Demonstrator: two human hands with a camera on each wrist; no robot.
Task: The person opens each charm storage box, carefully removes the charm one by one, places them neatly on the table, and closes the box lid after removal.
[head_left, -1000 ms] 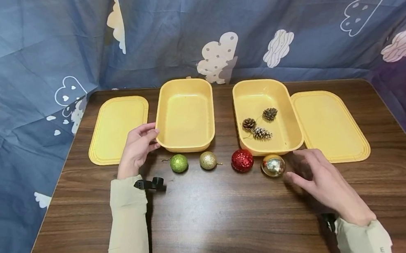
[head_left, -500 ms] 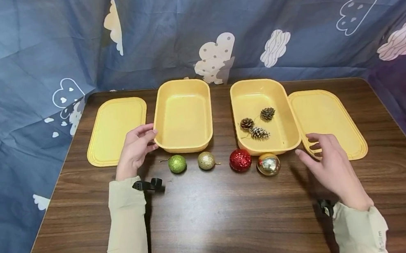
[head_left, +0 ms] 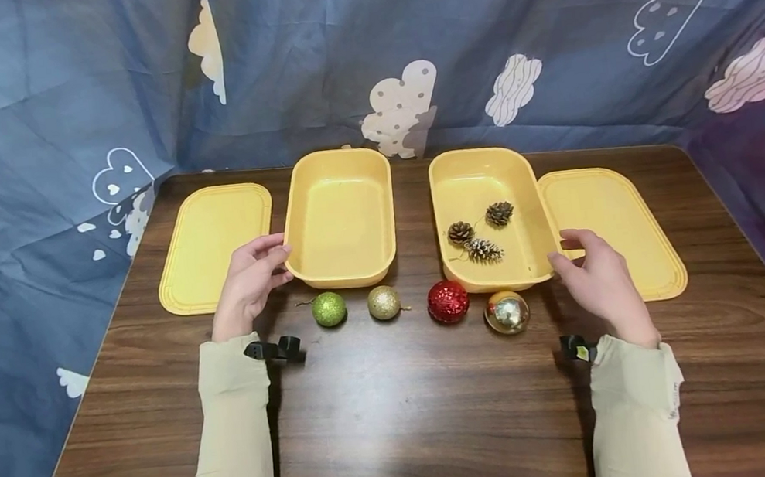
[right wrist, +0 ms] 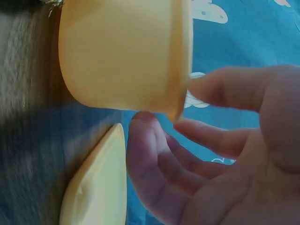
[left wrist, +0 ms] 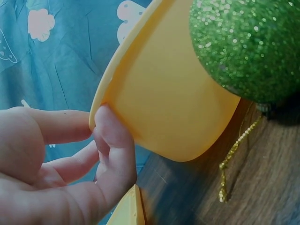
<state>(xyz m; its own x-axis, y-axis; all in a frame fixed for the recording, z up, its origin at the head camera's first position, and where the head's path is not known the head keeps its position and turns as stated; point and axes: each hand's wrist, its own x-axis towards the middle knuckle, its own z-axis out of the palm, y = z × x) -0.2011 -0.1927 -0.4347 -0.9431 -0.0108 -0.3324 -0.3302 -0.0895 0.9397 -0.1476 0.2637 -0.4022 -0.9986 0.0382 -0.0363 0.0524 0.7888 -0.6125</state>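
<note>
My left hand (head_left: 248,287) pinches the near left rim of a yellow plastic container (head_left: 342,219), with nothing inside it. In the left wrist view the rim sits between thumb and fingers (left wrist: 115,140). At the near right corner of a second yellow container (head_left: 455,262), my right hand (head_left: 600,278) holds the rim, thumb on top and fingers around the outer side. Three pine cones (head_left: 485,251) lie in that container. In front of the containers lie a green glitter ball (head_left: 329,308), a pale gold glitter ball (head_left: 384,302), a red ball (head_left: 448,301) and a shiny gold ball (head_left: 507,312).
A yellow lid (head_left: 215,244) lies flat left of the left container. Another yellow lid (head_left: 619,229) lies beside the right container, under my right hand. All stand on a brown wooden table (head_left: 402,423), with a blue cloud-patterned curtain (head_left: 280,63) along its back edge.
My right hand has moved from beside the shiny gold ball up to the right container's corner and taken hold of its rim. The left hand keeps its hold.
</note>
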